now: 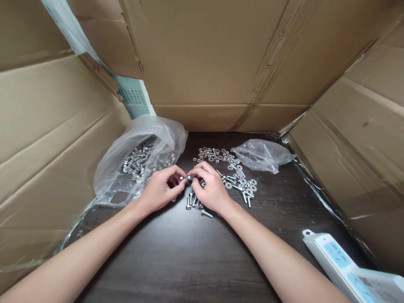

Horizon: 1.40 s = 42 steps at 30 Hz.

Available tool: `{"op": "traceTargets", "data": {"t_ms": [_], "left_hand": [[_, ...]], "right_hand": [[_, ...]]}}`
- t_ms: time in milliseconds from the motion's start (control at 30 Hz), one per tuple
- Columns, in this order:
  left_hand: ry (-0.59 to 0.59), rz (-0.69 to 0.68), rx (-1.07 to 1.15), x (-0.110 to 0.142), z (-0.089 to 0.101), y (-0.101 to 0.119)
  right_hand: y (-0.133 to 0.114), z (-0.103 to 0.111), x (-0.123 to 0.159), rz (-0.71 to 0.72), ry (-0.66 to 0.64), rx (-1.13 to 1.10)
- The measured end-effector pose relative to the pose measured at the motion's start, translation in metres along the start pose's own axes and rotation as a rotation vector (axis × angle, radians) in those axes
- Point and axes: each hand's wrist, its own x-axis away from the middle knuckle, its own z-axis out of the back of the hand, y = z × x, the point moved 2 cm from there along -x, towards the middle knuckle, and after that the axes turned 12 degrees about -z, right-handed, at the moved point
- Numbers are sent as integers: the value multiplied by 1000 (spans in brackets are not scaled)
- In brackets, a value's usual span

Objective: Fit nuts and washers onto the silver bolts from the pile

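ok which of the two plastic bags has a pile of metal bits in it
The larger bag, beyond the left hand, with metal pieces heaped inside; the smaller bag, at the right, shows no such pile.

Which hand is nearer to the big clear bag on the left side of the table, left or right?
Left. The left hand is just beside the bag, at its near right side; the right hand is farther off, beyond the left hand.

No text can be read, even on the power strip.
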Motion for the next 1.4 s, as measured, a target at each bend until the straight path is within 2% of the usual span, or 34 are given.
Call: {"op": "traceTargets", "data": {"t_ms": [167, 367, 467, 700, 833, 1167, 1400], "left_hand": [[11, 8, -12, 0, 0, -1], [28, 3, -28, -1, 1, 2], [30, 0, -22, -2, 1, 4], [18, 19, -20, 0, -1, 0], [11, 20, -18, 0, -1, -1], [9, -21, -34, -2, 1, 4], [-2, -8, -28, -1, 0, 3]], "right_hand": [[-2, 0, 0, 7, 19, 21], [-8, 7, 0, 71, 347, 203], [-10, 7, 2, 146, 426, 239], [-14, -1, 8, 170, 263, 56], [-17, 0, 8, 173, 233, 13], [-8, 3, 4, 36, 317, -23], [-7, 3, 4, 39, 365, 2]]}}
